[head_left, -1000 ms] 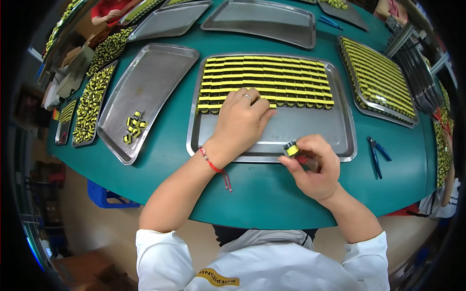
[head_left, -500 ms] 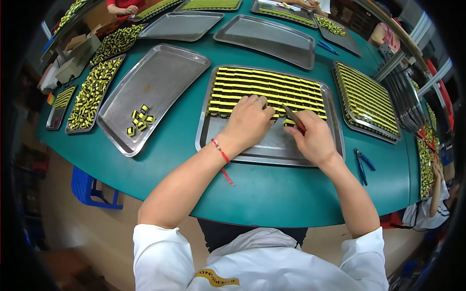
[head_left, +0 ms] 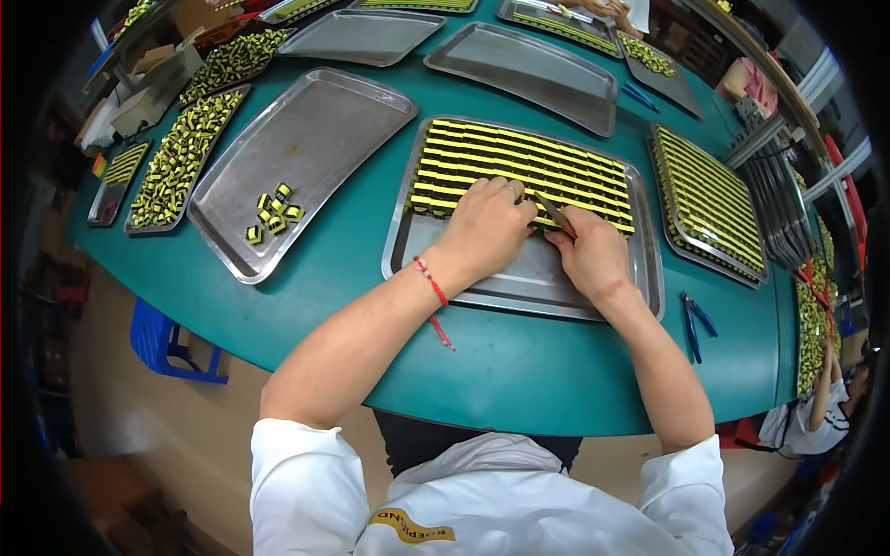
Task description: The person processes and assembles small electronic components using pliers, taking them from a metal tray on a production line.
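Observation:
In front of me a metal tray (head_left: 408, 246) holds tight rows of small black blocks with yellow bands (head_left: 524, 167), which look like little wound transformers. My left hand (head_left: 487, 227) is curled at the front row, fingers bent and pressed together. Whatever its fingertips hold is hidden. My right hand (head_left: 593, 255) is closed around a slim pointed tool (head_left: 553, 214) with a dark blade and a reddish handle. The tool's tip points up and left, close to my left fingertips and against the front row. Below the rows the tray's metal shows.
Left of it lies a tray (head_left: 306, 139) with several loose blocks (head_left: 275, 211). Farther left, a tray heaped with blocks (head_left: 185, 157). At right stand a filled tray (head_left: 709, 199) and blue-handled cutters (head_left: 695, 324). Bare trays (head_left: 524, 74) lie beyond; other people work around the table.
The whole view has shifted slightly. My right hand and its tool have come closer to my left hand. The block seen by my right thumb before no longer shows.

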`<state>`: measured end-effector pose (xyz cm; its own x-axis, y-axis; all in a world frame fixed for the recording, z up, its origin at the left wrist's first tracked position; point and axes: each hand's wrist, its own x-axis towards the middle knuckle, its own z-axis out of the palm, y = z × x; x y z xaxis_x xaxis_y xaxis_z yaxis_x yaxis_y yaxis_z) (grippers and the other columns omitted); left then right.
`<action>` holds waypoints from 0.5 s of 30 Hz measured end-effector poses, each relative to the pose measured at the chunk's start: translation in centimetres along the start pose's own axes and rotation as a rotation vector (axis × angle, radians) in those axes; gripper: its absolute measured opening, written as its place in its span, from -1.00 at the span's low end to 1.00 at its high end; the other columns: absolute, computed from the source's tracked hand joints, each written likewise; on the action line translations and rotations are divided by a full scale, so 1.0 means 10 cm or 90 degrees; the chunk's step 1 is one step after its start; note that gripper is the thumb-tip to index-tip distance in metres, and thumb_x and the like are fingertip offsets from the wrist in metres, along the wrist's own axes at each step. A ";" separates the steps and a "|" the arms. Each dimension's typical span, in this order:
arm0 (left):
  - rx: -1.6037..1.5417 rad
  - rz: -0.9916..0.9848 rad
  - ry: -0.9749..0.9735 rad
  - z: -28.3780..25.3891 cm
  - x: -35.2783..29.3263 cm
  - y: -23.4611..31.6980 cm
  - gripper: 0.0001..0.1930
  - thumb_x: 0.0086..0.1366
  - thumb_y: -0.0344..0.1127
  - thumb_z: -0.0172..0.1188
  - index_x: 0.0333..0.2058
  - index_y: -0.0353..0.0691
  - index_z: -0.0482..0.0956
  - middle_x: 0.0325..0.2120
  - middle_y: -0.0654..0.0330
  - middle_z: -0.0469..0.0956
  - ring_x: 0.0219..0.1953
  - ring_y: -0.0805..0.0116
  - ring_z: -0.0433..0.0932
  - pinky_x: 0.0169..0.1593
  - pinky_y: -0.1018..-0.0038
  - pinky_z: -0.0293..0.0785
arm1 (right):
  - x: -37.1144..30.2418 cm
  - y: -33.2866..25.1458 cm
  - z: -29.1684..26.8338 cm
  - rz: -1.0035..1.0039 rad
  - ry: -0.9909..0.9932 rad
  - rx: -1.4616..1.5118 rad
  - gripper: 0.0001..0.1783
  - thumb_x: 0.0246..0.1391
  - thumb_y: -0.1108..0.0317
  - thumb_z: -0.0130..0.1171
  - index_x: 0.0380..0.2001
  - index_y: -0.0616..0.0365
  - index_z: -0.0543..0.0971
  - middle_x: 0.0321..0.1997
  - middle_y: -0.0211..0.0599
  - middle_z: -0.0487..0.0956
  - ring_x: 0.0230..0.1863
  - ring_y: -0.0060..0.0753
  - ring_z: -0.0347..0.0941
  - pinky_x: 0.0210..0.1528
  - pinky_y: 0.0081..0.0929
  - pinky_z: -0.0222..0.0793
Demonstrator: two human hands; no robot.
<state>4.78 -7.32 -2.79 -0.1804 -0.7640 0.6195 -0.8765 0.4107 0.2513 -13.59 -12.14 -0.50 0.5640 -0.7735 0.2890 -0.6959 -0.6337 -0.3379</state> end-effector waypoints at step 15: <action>-0.011 -0.212 0.086 -0.49 0.03 -0.12 -0.78 0.20 -0.26 0.25 -0.48 -0.32 0.61 -0.45 -0.04 0.56 -0.33 -0.07 0.57 -0.22 0.11 0.48 | -0.52 -0.35 -0.55 -0.039 0.013 0.274 -0.82 0.06 0.49 0.25 -0.23 0.24 0.57 -0.49 -0.22 0.52 -0.54 -0.37 0.42 -0.44 -0.45 0.36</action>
<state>7.98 -5.58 0.70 0.1752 -0.7854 0.5936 -0.8694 0.1595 0.4676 -16.56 -5.81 4.11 0.5866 -0.7369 0.3360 -0.4105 -0.6282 -0.6610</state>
